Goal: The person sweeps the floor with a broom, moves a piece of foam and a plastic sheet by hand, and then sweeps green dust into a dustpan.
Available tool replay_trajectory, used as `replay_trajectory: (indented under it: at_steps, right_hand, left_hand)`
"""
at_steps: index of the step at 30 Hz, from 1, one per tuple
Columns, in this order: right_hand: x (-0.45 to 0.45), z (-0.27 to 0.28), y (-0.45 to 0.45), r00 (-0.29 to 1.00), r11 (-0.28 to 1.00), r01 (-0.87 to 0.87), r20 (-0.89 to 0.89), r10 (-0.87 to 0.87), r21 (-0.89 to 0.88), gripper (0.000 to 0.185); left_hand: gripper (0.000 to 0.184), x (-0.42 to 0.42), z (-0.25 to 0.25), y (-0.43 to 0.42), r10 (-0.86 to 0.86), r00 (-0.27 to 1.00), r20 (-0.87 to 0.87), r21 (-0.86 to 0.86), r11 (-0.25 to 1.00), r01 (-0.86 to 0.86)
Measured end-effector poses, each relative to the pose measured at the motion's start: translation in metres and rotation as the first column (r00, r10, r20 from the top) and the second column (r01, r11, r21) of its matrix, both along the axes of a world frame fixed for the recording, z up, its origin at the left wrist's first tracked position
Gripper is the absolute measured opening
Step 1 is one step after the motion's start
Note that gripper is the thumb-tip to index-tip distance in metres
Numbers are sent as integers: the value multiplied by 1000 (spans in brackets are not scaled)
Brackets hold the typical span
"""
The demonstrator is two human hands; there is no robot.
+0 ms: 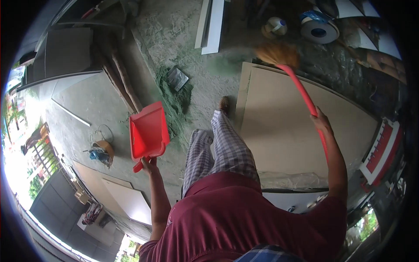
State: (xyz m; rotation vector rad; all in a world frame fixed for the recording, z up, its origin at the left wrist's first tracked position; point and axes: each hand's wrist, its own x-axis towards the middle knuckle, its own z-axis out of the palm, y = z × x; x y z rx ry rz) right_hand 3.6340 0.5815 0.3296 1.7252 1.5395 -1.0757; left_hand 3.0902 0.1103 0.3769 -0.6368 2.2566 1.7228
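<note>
A red dustpan (149,131) hangs in front of me on the left, its open side facing away from my body. My left hand (149,163) is closed round its short handle. On the right, my right hand (322,121) grips the red handle of a broom (301,85). The broom's yellowish bristles (277,54) are smeared by motion near the far corner of a large beige board (301,126). Greenish dust (178,102) lies heaped on the concrete floor beyond the dustpan, with a small silvery packet (177,78) on it.
White strips (214,26) lie on the floor ahead. A roll of tape or banding (320,30) and a plastic jug (276,27) stand far right. Wooden poles (120,74) lean at the left. A tan container with blue plastic (102,153) sits left of the dustpan.
</note>
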Motion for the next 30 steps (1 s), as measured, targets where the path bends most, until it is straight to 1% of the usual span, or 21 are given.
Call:
replay_trajectory:
  at_steps: [1, 2, 4, 6, 8, 10, 12, 14, 16, 18, 19, 20, 22, 24, 26, 27, 28, 30]
  right_hand:
    - [26, -18, 4, 998, 992, -59, -5, 60, 116, 47]
    - [43, -34, 14, 997, 991, -72, -8, 73, 113, 47]
    - [59, -65, 34, 998, 994, 33, 59, -39, 100, 45]
    - [45, -96, 58, 975, 984, 117, 174, -140, 131, 41]
    - [40, -154, 74, 975, 965, -85, 220, 29, 248, 38]
    - [13, -193, 67, 960, 865, -276, 162, 228, 418, 36]
    - [-44, -207, 66, 949, 942, -273, 217, 230, 193, 36]
    - [-99, -177, 45, 947, 944, -307, 138, 289, 125, 39]
    - [-123, -134, 27, 982, 979, -189, -7, 189, -81, 42]
    - [-122, -103, 9, 972, 964, -215, -126, 197, -156, 46]
    - [-120, -84, -3, 971, 973, -174, -191, 144, -150, 48]
    - [-116, -65, -8, 971, 974, -172, -190, 144, -146, 48]
    - [-109, -31, -13, 968, 971, -108, -247, 54, -213, 44]
    - [-72, -15, -14, 977, 990, -100, -200, 78, -103, 46]
    - [-18, -8, 0, 991, 995, -98, -92, 100, 28, 46]
    - [24, -18, 12, 987, 980, -162, -4, 164, 113, 46]
    - [46, -11, 32, 964, 953, -257, 113, 241, 160, 48]
    - [94, -8, 68, 860, 894, -432, 353, 369, 118, 48]
  left_hand:
    - [45, 3, 1, -1, 13, 1000, -3, -3, 1000, -13]
    - [45, 6, 3, -2, 31, 999, 9, 12, 999, -31]
    - [46, 9, 9, -2, 50, 998, 27, 12, 999, -51]
    - [48, 14, 13, -2, 86, 996, 35, -18, 996, -85]
    - [48, 20, 11, -15, 109, 993, 39, -20, 994, -108]
    - [49, 32, 15, -29, 131, 990, 43, -21, 991, -131]
    - [50, 39, 13, -35, 123, 991, 49, -30, 992, -122]
    - [51, 45, 13, -50, 110, 992, 61, -27, 994, -108]
    - [53, 50, 15, -54, 145, 989, 38, -53, 988, -143]
    - [54, 51, 21, -56, 152, 988, 39, -36, 988, -151]
    - [55, 51, 23, -56, 161, 986, 39, -23, 987, -160]
    - [55, 50, 25, -54, 160, 986, 40, -19, 987, -159]
    - [56, 46, 23, -46, 145, 989, -3, -1, 989, -145]
    - [56, 50, 23, -48, 142, 990, 15, 22, 990, -142]
    - [56, 53, 17, -49, 138, 990, 33, 44, 989, -139]
    - [55, 53, 11, -48, 137, 990, 23, 33, 990, -138]
    - [54, 55, 5, -46, 136, 991, 13, 22, 990, -136]
    - [52, 56, 3, -39, 129, 991, 24, 22, 991, -130]
